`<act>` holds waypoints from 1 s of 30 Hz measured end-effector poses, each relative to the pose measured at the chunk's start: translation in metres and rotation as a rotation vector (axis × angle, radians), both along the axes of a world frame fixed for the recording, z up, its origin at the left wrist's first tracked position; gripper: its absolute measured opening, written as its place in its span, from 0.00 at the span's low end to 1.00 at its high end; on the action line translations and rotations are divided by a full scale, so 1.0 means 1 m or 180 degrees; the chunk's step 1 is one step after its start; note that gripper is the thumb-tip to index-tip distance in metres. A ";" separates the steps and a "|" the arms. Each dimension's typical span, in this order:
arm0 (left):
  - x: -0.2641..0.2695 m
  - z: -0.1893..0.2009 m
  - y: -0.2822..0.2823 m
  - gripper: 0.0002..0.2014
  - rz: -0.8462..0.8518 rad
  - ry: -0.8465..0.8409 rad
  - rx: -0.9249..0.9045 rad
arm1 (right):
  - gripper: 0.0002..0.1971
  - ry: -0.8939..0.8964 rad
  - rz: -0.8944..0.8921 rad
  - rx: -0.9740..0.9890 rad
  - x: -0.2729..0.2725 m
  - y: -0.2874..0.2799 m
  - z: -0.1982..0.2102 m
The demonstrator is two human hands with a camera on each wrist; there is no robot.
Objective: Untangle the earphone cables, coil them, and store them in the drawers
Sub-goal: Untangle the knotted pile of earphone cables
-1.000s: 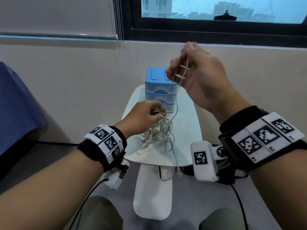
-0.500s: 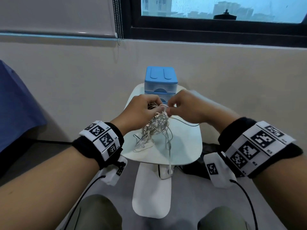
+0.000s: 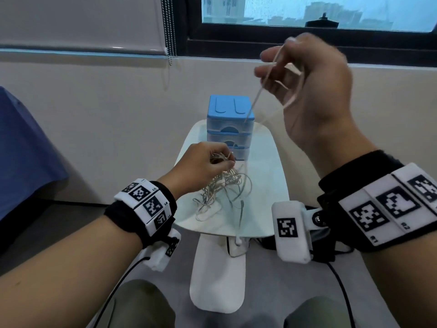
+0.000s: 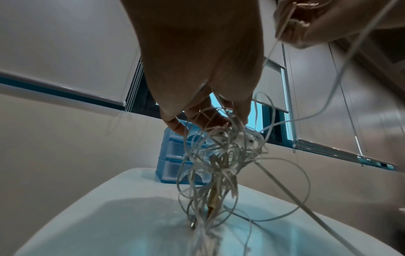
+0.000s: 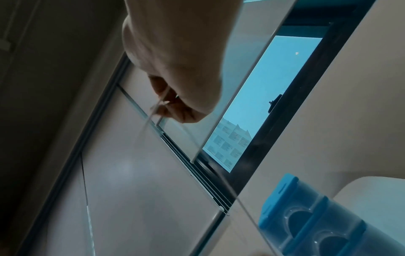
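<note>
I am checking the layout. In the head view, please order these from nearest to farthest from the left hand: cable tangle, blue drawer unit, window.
1. cable tangle: gripped in the left hand.
2. blue drawer unit: just behind, on the white table.
3. window: farthest, high on the wall.

No readable text — only coded wristband markers (image 3: 383,209).

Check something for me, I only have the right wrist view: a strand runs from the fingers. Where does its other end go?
Observer: Down into the tangle of cables, gripped by the left hand over the white table.
Operator: Earbuds visible in it?
Observer: Yes, white earbuds sit just under the left fingers.
Operator: Any plug?
Observer: A gold plug hangs in the middle of the bundle.
Operator: Drawers opened yet?
Observer: No, the blue drawers look closed.
</note>
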State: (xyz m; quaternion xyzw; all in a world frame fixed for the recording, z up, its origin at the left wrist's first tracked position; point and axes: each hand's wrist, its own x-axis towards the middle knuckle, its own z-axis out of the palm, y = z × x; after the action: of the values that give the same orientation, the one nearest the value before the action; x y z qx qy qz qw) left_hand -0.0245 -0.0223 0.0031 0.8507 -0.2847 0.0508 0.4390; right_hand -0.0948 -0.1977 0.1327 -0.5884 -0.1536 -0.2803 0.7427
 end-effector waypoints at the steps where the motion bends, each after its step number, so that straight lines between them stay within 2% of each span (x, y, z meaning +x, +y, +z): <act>1: 0.000 -0.002 0.000 0.01 -0.0006 0.0034 0.0011 | 0.16 -0.0039 0.0119 0.0229 -0.003 -0.002 0.004; 3: -0.001 -0.003 0.001 0.01 -0.0012 0.0067 0.0028 | 0.18 -0.0138 0.0152 0.0465 -0.007 -0.007 0.010; 7: 0.001 -0.006 0.002 0.02 0.0019 0.0136 0.0162 | 0.20 -0.0278 -0.0053 0.0425 -0.010 -0.020 0.018; 11: 0.004 -0.010 0.002 0.03 0.0086 0.0249 0.0272 | 0.19 -0.0286 -0.0196 0.0267 -0.018 -0.033 0.022; 13: 0.004 -0.009 -0.001 0.04 0.0097 0.0212 0.0272 | 0.17 -0.0144 -0.0478 -0.0049 -0.019 -0.035 0.021; 16: 0.001 -0.006 -0.008 0.07 0.0067 0.0150 0.0289 | 0.12 0.0494 -0.0900 -0.1018 -0.007 -0.030 0.002; 19: 0.000 -0.004 -0.013 0.08 0.0041 0.0070 0.0401 | 0.08 0.1421 -0.0742 -0.2718 0.007 -0.020 -0.034; 21: -0.001 -0.002 -0.016 0.10 0.0044 -0.0038 0.0496 | 0.14 0.1864 -0.0497 -0.3932 0.012 -0.013 -0.064; 23: -0.002 0.000 -0.016 0.12 0.0045 -0.0103 0.0499 | 0.15 0.1870 -0.0584 -0.4369 0.016 -0.008 -0.089; 25: -0.003 0.000 -0.016 0.11 0.0008 -0.0120 0.0402 | 0.13 0.1667 -0.0698 -0.4168 0.019 -0.006 -0.101; 26: -0.004 -0.001 -0.015 0.09 -0.0013 -0.0119 0.0355 | 0.13 0.1573 -0.0640 -0.3867 0.021 -0.006 -0.103; 30: -0.001 -0.011 -0.009 0.05 -0.0041 0.0048 0.0443 | 0.17 0.0979 -0.0106 -0.2007 0.017 -0.005 -0.084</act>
State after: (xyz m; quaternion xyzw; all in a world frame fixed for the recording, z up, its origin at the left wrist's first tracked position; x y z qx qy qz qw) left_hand -0.0257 -0.0310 -0.0082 0.8776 -0.2897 0.0217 0.3813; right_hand -0.0775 -0.2024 0.0490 -0.8266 -0.1092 -0.1392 0.5342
